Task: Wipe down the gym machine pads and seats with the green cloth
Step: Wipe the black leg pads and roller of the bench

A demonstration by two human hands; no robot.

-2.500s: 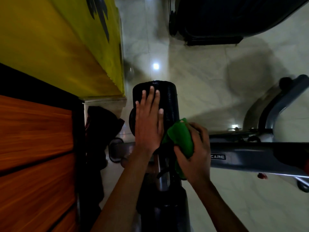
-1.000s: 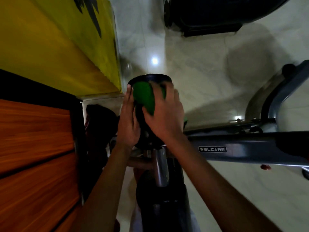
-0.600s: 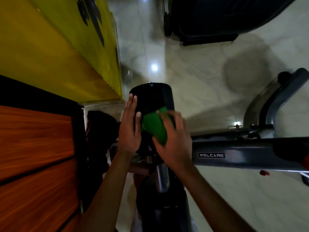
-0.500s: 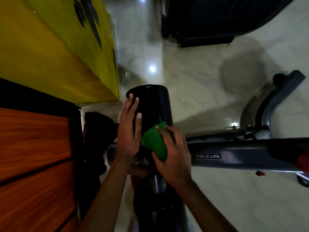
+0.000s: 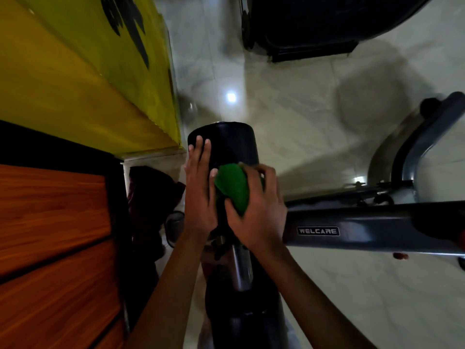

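A black cylindrical roller pad (image 5: 230, 142) of the gym machine points away from me in the middle of the view. My left hand (image 5: 200, 190) lies flat along its left side with straight fingers, steadying it. My right hand (image 5: 256, 210) grips the bunched green cloth (image 5: 232, 186) and presses it against the pad's near end, just right of my left thumb. A chrome shaft (image 5: 241, 268) runs from the pad toward me into a second black pad (image 5: 241, 321) at the bottom.
The grey machine beam marked WELCARE (image 5: 352, 230) runs off to the right, with a curved frame tube (image 5: 422, 144) behind it. A yellow wall (image 5: 83, 71) and orange wood panelling (image 5: 50, 235) close in on the left. Dark equipment (image 5: 314, 26) stands on the pale tiled floor.
My right hand drew the cloth from the pad's far end back toward me along its top. My left hand stayed on the pad's left side, sliding slightly.
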